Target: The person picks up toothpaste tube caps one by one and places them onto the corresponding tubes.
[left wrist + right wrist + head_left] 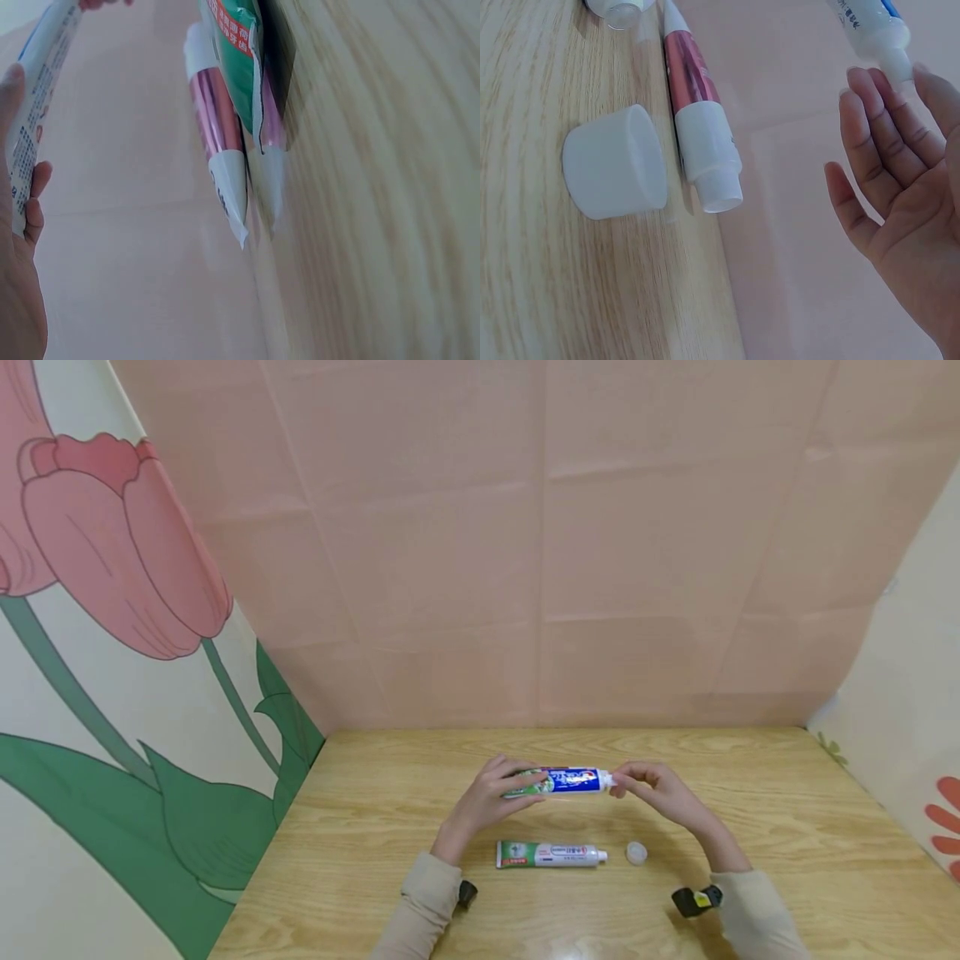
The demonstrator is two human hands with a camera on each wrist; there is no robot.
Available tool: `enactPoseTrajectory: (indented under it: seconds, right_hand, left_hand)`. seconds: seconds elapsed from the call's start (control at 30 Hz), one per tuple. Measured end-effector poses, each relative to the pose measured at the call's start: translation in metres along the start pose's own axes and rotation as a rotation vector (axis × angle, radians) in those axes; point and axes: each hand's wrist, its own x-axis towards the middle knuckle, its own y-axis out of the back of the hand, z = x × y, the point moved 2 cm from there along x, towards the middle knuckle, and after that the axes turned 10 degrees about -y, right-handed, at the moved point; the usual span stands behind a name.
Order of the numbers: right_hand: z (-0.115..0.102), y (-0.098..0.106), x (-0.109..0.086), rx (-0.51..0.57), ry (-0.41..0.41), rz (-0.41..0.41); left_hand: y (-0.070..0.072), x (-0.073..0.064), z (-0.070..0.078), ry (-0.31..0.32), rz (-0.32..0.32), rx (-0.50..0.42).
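My left hand (491, 795) grips a blue, white and green toothpaste tube (576, 780) above the table, its nozzle end pointing right. At that end, my right hand (660, 789) pinches the small white tip (898, 67) between thumb and fingers; whether this is a cap or the bare nozzle is unclear. Below the hands lies a green and white toothpaste tube (551, 855), its narrow white end to the right. Beside that end sits a white round cap (636, 853), which the right wrist view shows as a wide cup shape.
A pink and white tube (216, 112) lies on the wooden table (360, 860) beyond the green one; in the head view it is mostly hidden behind the held tube. A pink-covered wall (540, 568) rises at the table's back edge. Painted walls flank both sides.
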Motion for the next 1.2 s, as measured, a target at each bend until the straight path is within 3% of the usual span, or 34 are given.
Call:
enactPoseTrajectory:
  seconds: [0.2,0.53,1.0,1.2]
  right_hand:
    - [0.000,-0.002,0.001,-0.027,-0.009,0.009]
    - [0.002,-0.003,0.004,0.017,0.062,-0.025]
    - [-0.009,-0.005,0.001,-0.012,-0.075,0.017]
    - [-0.007,-0.006,0.002,-0.013,-0.057,0.012]
  left_hand:
    - [0.000,0.000,0.001,0.004,-0.003,-0.002]
    - [0.000,-0.001,0.001,0.004,-0.008,0.005]
    - [0.000,0.001,0.000,0.000,-0.002,0.008]
    - [0.000,0.001,0.000,-0.013,0.004,0.020]
